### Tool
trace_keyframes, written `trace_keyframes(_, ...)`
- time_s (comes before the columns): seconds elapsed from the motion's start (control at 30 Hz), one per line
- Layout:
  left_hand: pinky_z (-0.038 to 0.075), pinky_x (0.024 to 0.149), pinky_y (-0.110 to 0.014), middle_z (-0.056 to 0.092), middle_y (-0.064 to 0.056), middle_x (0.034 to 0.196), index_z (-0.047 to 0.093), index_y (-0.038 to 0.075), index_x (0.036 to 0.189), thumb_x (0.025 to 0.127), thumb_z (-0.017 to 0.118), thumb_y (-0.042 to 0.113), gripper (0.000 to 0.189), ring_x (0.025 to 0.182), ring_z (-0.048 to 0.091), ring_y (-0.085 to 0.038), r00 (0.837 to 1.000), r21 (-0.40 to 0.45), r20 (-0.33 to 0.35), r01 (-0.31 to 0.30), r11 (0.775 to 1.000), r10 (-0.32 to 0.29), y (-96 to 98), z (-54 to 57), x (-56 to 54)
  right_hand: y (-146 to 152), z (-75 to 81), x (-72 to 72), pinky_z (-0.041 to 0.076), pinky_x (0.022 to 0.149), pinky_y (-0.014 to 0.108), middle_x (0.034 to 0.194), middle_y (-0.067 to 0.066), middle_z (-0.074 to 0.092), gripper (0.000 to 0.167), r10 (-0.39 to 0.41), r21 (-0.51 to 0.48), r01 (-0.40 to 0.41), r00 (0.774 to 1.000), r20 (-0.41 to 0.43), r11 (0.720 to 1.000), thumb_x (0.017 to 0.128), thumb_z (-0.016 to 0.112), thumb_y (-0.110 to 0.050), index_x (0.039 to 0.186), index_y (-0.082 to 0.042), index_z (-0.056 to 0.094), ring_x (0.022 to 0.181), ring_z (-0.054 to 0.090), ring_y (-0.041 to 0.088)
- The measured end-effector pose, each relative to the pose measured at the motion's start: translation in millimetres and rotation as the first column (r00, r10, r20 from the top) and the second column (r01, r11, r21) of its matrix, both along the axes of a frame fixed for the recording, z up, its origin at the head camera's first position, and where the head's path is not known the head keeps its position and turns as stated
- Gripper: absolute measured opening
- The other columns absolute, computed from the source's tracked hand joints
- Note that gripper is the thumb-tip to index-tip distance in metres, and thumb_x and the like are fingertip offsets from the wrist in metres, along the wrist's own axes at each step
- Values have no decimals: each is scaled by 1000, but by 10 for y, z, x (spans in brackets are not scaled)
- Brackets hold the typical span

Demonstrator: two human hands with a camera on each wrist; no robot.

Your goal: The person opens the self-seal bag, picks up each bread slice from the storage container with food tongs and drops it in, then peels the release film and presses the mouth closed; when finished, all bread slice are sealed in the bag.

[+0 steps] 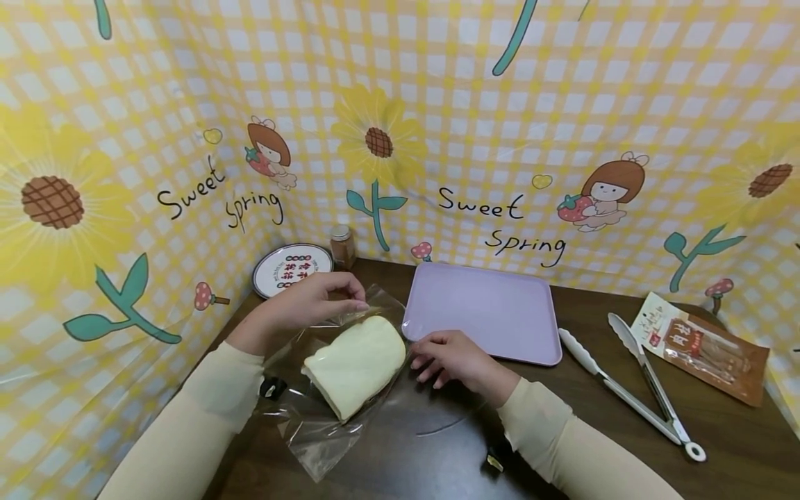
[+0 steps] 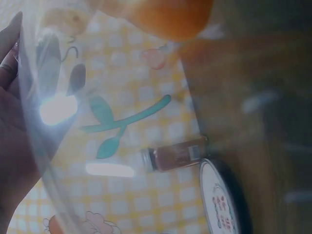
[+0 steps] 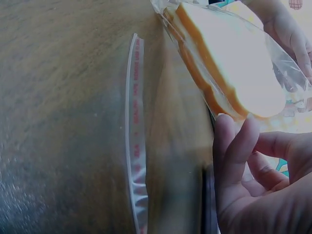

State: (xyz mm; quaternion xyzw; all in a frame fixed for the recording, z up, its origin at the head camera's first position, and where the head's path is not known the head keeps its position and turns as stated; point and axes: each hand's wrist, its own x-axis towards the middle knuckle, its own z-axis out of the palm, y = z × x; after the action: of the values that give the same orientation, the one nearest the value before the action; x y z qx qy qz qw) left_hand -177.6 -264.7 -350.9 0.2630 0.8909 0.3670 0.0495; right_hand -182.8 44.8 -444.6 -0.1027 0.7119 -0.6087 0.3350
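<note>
Stacked slices of white bread (image 1: 356,361) lie in a clear plastic bag (image 1: 325,444) on the dark table. In the right wrist view, the brown crusts of the bread (image 3: 209,63) show through the film. My left hand (image 1: 315,298) pinches the bag's far edge between thumb and fingers. Clear film crosses the left wrist view in front of that hand (image 2: 19,112). On the bread's right side, my right hand (image 1: 453,361) has loosely bent fingers, with the fingertips (image 3: 225,122) right at the bread's lower corner. Nothing shows gripped in it.
A lilac tray (image 1: 481,312) lies behind my right hand. Tongs (image 1: 644,389) and a brown food packet (image 1: 706,347) are farther right. An oval plate (image 1: 290,264) and a small jar (image 1: 342,246) stand at the back left. A torn plastic strip (image 3: 136,131) with red lettering lies nearby.
</note>
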Motion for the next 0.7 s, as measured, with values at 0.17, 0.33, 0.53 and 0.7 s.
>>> trace_keyframes(0.17, 55, 77, -27, 72, 6, 98, 72, 23, 106, 105, 72, 26, 3, 85, 64, -17, 1000, -1, -25, -1, 1000, 1, 20, 84, 92, -14, 21, 25, 55, 51, 23, 88, 5, 78, 27, -18, 1, 18, 996, -92, 1000, 100, 63, -19, 112, 2, 75, 68, 73, 11)
trace_keyframes(0.33, 55, 80, -26, 72, 7, 98, 71, 21, 106, 105, 71, 24, 3, 89, 64, -13, 994, 8, -99, -45, 999, 45, -33, 170, 226, 9, 155, 91, 59, 56, 28, 92, 12, 80, 23, -116, -2, 120, 953, -280, 993, 101, 61, -17, 102, 0, 76, 71, 73, 14)
trace_keyframes(0.53, 56, 84, -22, 73, 6, 102, 74, 22, 107, 105, 69, 12, 11, 96, 66, -3, 955, 108, -279, -79, 991, 106, -135, 304, 353, 131, 536, 189, 63, 68, 27, 95, 13, 80, 16, -234, -90, 232, 726, -647, 969, 104, 64, -10, 98, -7, 78, 79, 75, 19)
trace_keyframes(0.7, 54, 81, -18, 72, 8, 105, 74, 12, 106, 102, 69, 0, 14, 97, 66, -2, 903, 271, -385, -85, 959, 189, -79, 410, 428, 268, 843, 202, 59, 70, 17, 89, 5, 81, 15, -288, -201, 252, 380, -879, 946, 100, 69, -3, 95, -11, 80, 77, 68, 2)
